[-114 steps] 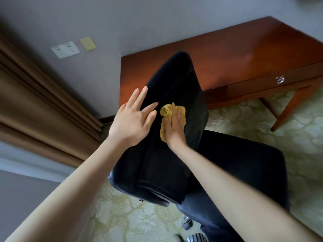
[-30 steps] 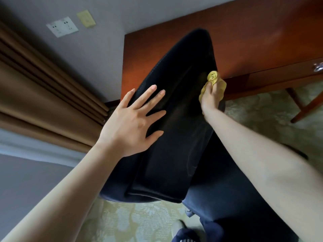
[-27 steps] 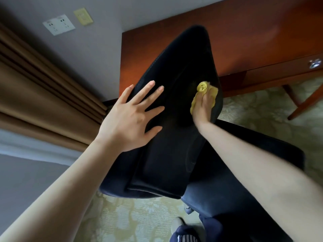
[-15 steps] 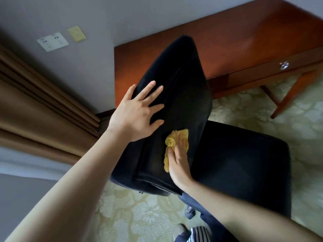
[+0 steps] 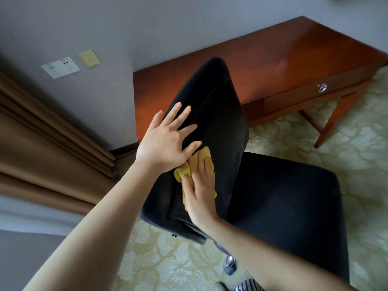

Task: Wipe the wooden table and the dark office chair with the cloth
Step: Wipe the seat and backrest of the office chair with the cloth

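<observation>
R hand [image 5: 199,192] lies palm down on the yellow cloth [image 5: 182,171]. Fingers are straight and close together, pressing it flat onto the backrest [image 5: 220,114] of the dark office chair [image 5: 283,206]. No finger curls round the cloth as far as can be seen. Cloth is bunched, mostly under the palm, and shows past the fingertips and along the thumb side. It sits in the lower half of the backrest, nearer its left edge than its right.

L hand [image 5: 165,141] is just above, wide open w/ fingers spread, flat against the backrest at the left edge. Its thumb is right by the cloth's top end, v. close to the R fingertips. Both forearms are bare, coming in from the bottom of the view.

Backrest leans toward the camera, w/ the seat to its right. A metal caster [image 5: 230,266] shows below the seat's near edge. A bit of striped fabric [image 5: 247,286] is at the bottom; can't tell what it is.

Wooden table [image 5: 283,55] stands beyond the chair, its long back edge against the grey wall [image 5: 105,28]. The backrest top overlaps the table's left end. The front edge has a drawer w/ a shiny knob [image 5: 322,88], and a slanted leg [image 5: 333,122] is under the right end.

Floor is pale green patterned carpet [image 5: 357,148]. On the wall left of the table are a white socket plate [image 5: 60,67] and a small yellowish plate [image 5: 89,58] beside it. Brown curtain [image 5: 42,143] hangs far left.
</observation>
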Motion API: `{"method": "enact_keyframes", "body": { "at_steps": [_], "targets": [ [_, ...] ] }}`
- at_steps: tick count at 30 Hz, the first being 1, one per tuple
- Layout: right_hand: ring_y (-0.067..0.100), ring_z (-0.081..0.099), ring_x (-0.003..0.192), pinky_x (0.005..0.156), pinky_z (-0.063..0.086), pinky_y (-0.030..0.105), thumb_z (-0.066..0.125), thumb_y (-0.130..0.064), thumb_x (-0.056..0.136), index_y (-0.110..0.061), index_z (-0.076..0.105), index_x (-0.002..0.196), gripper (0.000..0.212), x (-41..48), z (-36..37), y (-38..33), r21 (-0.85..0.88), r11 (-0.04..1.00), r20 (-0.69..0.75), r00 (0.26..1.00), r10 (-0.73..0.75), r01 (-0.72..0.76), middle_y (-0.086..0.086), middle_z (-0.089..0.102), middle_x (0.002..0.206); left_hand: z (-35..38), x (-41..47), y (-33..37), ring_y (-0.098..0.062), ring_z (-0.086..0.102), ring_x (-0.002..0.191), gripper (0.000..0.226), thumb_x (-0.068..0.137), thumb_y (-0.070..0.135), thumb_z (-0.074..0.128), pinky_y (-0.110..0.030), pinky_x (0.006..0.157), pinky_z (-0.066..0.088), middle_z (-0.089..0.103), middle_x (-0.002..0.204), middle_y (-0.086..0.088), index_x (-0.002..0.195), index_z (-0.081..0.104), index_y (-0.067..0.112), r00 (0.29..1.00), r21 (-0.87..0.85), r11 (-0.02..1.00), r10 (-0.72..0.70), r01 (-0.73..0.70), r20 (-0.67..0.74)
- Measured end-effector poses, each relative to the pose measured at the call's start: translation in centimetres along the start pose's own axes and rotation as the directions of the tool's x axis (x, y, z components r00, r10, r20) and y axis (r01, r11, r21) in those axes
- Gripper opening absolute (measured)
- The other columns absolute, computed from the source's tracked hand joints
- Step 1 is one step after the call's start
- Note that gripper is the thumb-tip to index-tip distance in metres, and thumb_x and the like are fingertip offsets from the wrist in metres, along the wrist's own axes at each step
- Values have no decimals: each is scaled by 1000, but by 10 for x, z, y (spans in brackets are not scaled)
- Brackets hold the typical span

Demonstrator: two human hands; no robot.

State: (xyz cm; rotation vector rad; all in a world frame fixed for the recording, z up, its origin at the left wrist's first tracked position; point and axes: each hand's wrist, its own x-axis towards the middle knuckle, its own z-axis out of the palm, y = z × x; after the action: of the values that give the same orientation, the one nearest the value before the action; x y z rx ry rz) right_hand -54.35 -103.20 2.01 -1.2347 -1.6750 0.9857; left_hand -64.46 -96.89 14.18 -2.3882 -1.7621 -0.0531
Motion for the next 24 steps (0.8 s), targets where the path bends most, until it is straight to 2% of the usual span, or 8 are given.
{"method": "enact_keyframes", "body": {
  "at_steps": [4,8,10,14,19,22,24],
  "targets": [
    [11,-16,145,120,-1,48,19,-42,98,-47,-9,140,51,43,-10,5,-127,989,14,998,-68,69,-16,-14,152,0,-3,-1,-15,-5,147,63,91,57,15,-44,116,-2,13,158,2,141,42,32,996,-48,995,-85,84,-22],
    [8,-18,145,119,-3,47,15,-47,97,-45,-5,144,51,75,-19,18,-131,975,34,984,-175,178,-21,-14,153,1,-3,-2,-15,-6,146,60,92,53,19,-43,116,0,13,158,3,143,40,30,993,-48,993,-110,108,-33],
    [8,-18,145,119,-2,47,16,-47,98,-44,-4,145,51,88,-21,23,-128,974,21,982,-186,187,-21,-12,154,0,-2,-2,-15,-6,146,61,92,54,17,-43,116,0,12,158,4,143,39,30,994,-43,994,-107,105,-29],
    [10,-15,146,119,-2,47,18,-45,96,-39,6,147,53,116,-24,23,-92,985,-49,987,-154,149,-11,-1,158,-2,4,-4,-15,-3,147,62,92,55,19,-43,117,5,12,158,5,142,42,28,994,-7,994,-108,108,-13],
    [13,-5,147,118,1,43,25,-45,97,-36,20,147,51,159,-36,24,2,996,-163,982,-93,94,-12,7,156,-2,14,-7,-17,1,147,61,91,55,24,-46,117,12,16,157,5,141,44,26,994,7,994,-109,109,14],
    [17,-1,148,119,4,47,33,-31,101,-31,27,149,47,202,-52,30,22,1000,-217,976,3,2,-3,13,160,-2,17,-7,-16,0,147,60,91,54,24,-47,118,11,15,157,6,141,44,27,993,11,994,-111,111,32],
    [16,-1,147,119,5,47,32,-31,103,-32,25,150,48,233,-65,36,38,995,-233,967,104,-98,-4,12,160,-2,17,-7,-17,2,147,58,92,52,26,-47,118,13,18,157,5,140,46,26,994,8,994,-109,109,21]
  ]
}}
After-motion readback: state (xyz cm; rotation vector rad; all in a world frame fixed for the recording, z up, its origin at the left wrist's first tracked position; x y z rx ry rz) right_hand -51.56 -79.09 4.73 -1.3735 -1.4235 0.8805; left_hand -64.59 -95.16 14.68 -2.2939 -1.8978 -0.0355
